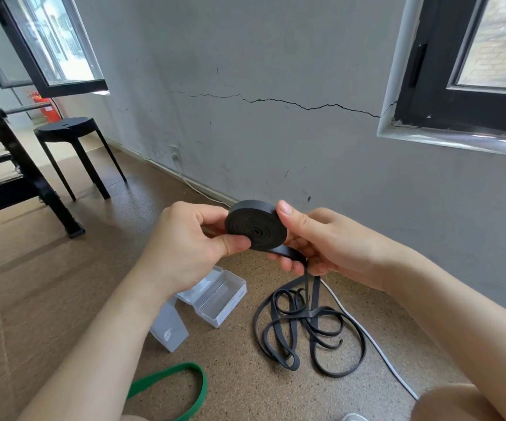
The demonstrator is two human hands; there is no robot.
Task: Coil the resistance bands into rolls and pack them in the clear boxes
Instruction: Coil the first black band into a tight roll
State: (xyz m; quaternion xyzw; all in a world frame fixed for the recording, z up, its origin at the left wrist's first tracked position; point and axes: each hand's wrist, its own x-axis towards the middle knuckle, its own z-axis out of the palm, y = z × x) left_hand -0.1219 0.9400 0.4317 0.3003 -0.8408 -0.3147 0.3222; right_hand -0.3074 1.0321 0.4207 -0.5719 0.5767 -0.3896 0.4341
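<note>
A black resistance band [256, 227] is partly wound into a flat round roll held up in front of me. My left hand [191, 238] pinches the roll's left side with thumb and fingers. My right hand [315, 241] grips the roll's right side and the band's free strand. The loose rest of the band [309, 332] hangs down from my right hand and lies in tangled loops on the floor. An open clear box [218, 296] sits on the floor below my hands. A green resistance band [182, 387] lies on the floor under my left forearm.
A clear lid or second box [169, 329] lies beside the open box. A white cable [376, 347] runs along the floor by the grey wall. A black stool [69, 132] and a black frame [18, 165] stand at the left. My knee [455, 405] shows at bottom right.
</note>
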